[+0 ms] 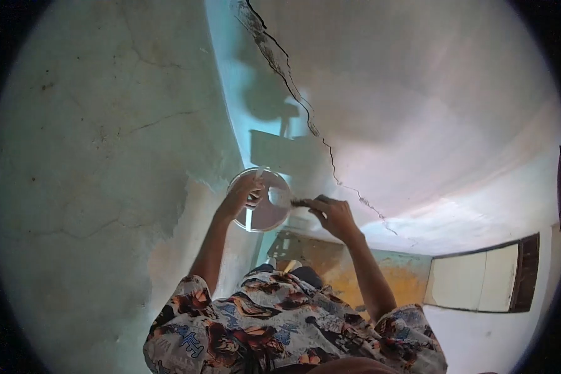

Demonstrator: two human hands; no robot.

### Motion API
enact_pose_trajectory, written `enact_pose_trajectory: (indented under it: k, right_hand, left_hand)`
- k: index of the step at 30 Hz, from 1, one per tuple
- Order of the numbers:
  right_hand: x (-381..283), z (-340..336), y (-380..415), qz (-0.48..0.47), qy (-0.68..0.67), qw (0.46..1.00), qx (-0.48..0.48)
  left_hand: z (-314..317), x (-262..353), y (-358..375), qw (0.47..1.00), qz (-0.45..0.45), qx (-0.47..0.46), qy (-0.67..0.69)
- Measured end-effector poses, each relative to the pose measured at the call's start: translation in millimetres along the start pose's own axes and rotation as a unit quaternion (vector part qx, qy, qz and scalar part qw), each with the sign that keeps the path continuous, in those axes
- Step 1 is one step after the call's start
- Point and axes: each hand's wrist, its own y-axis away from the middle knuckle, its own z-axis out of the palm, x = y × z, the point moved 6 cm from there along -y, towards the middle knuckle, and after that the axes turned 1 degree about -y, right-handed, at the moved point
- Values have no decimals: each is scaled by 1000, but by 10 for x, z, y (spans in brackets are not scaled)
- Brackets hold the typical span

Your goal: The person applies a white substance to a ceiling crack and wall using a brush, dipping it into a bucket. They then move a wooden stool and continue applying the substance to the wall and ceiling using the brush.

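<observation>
My left hand grips the rim of a small round paint pot with pale paint inside, held out in front of my patterned shirt. My right hand is closed on the handle of a paintbrush. The brush's pale bristles rest over the pot's right edge. Both arms are stretched forward toward the corner where two walls meet.
A rough, cracked greenish wall fills the left. A freshly whitened wall with a dark jagged paint edge fills the right. Below the hands are a wooden stand, a shoe, an orange-stained floor and a pale doorway.
</observation>
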Motion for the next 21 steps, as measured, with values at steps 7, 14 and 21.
enact_pose_trajectory:
  k: [7, 14, 21]
  right_hand:
    - [110, -37, -395, -36, 28, 999, -11]
    - [67, 132, -405, 0, 12, 999, -36]
    - [220, 256, -324, 35, -38, 998, -25]
  left_hand:
    - [59, 321, 154, 993, 3, -113, 22]
    - [50, 252, 135, 994, 1, -109, 5]
    - [-19, 126, 45, 996, 7, -83, -17]
